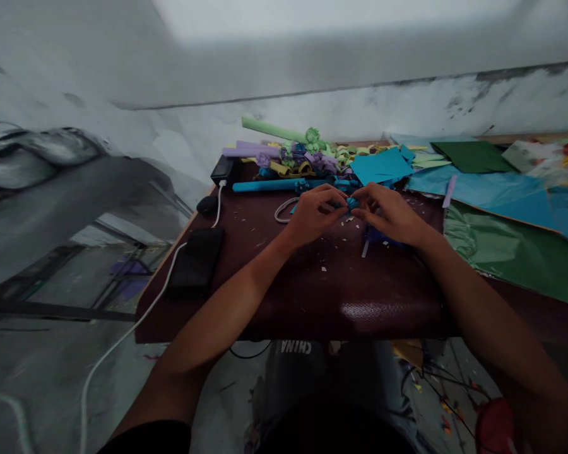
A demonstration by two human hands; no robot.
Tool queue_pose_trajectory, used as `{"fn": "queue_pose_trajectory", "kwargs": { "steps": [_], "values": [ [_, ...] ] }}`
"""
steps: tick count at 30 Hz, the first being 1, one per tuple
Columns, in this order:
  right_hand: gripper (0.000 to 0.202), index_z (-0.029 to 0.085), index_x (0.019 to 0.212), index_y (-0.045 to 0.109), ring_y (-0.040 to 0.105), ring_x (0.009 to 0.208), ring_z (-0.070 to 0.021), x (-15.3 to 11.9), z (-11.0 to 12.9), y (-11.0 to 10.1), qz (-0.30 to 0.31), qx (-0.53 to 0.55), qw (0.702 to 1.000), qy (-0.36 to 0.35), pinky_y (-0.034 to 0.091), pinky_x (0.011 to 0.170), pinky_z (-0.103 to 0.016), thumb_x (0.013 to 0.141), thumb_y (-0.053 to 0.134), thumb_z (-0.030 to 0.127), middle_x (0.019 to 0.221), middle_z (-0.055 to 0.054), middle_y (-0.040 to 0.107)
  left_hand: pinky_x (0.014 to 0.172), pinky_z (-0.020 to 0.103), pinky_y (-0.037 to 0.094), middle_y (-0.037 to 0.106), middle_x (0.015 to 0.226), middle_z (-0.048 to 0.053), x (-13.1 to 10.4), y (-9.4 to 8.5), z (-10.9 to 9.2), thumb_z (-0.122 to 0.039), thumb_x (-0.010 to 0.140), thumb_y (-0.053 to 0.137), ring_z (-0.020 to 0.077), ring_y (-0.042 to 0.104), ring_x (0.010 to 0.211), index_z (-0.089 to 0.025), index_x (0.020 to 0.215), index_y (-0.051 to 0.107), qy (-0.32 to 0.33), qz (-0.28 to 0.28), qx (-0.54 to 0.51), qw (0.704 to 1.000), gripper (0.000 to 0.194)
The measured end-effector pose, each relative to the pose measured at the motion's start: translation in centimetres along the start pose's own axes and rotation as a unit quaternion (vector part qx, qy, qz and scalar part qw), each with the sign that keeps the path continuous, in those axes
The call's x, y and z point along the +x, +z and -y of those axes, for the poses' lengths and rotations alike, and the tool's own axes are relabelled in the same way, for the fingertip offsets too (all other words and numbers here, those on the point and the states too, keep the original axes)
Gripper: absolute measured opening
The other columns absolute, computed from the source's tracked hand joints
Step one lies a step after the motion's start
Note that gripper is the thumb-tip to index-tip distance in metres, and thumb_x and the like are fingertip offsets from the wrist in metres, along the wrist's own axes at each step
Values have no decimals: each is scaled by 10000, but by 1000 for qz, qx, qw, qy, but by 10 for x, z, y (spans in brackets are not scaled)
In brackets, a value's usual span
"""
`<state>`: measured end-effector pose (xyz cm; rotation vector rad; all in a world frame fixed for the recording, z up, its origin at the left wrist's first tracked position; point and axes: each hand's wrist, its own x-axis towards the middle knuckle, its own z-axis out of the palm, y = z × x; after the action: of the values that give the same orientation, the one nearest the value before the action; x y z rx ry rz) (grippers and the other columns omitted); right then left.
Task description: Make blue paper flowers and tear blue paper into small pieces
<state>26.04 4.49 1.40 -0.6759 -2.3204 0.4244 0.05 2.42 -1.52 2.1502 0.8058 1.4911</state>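
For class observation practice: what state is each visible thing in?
Left hand, pinching blue piece
Right hand, pinching it too
Blue tube, lying down
Light-green tube, lying down
Black device, lying flat
White cord, plugged into black box
Green sheet, partly wrinkled
Tabletop, littered with scraps

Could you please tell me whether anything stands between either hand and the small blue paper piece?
Nothing visible does: the left hand and right hand meet at the blue paper piece. The blue tube lies beyond the left hand.
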Motion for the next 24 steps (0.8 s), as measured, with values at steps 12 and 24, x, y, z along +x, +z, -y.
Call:
{"fn": "queue_pose_trajectory", "kwargs": {
  "steps": [12,24],
  "values": [
    [348,264,1361,710,638,890,-246,0,-3,-5,-6,-21,1000,-22,509,791,-409,1056,810,399,1104,-73,690,812,268,684,842,1211,88,-2,-3,-6,-679,934,951,181,799,1002,-213,1300,821,-66,19,0,998,606],
    [339,275,1340,743,644,945,-290,1,2,-8,15,-32,999,-9,517,835,-449,1067,776,473,1130,-106,722,792,267,697,758,1208,86,0,-3,-2,-686,989,889,172,764,976,-229,1326,831,16,17,24,999,572]
  ]
}}
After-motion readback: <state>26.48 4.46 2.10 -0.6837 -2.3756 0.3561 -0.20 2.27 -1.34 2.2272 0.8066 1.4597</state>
